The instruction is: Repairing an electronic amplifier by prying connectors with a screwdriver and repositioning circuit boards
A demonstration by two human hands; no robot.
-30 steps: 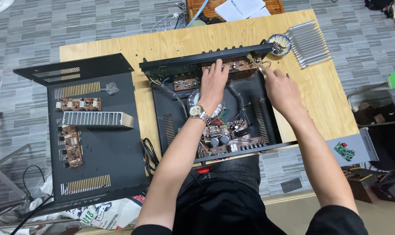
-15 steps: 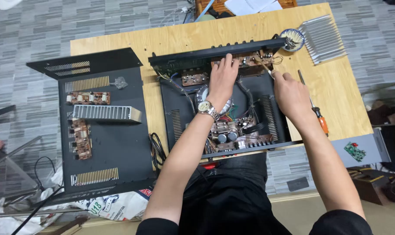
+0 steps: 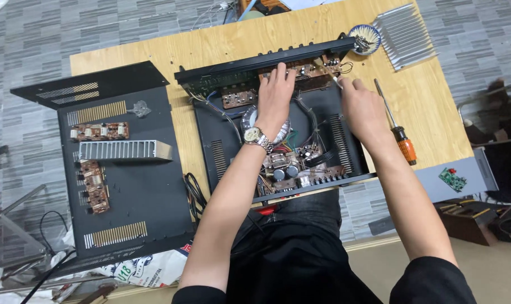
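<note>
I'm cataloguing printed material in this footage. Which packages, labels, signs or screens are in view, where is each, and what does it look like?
Printed bag: on the floor at the bottom left, under the near edge of the black cover panel; crumpled, white with blue and red print.
Grey box: off the table's right side; flat, rectangular, plain grey, with a small green circuit board on top.
No signs or screens are visible.

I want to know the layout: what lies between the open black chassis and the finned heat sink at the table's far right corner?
In the head view, a small patterned bowl sits between the open chassis and the finned heat sink; around it is bare wooden table.
</note>
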